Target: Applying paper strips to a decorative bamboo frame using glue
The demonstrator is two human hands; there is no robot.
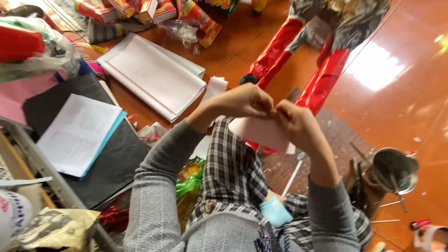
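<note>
Both of my hands meet in the middle of the head view and pinch a piece of pale pink paper (258, 132). My left hand (243, 101) grips its upper edge with the fingertips. My right hand (295, 124) holds the same paper just to the right, fingers closed on it. Under the paper lies my knee in checked trousers (231, 166). Just beyond the hands stands a paper figure with two shiny red legs (323, 81) and a grey patterned body.
A stack of white paper sheets (153, 73) lies on the orange floor at the upper left. A black sheet with a printed booklet (78, 132) sits at left. A metal pot (394, 170) stands at right. Colourful boxes (128, 6) crowd the top.
</note>
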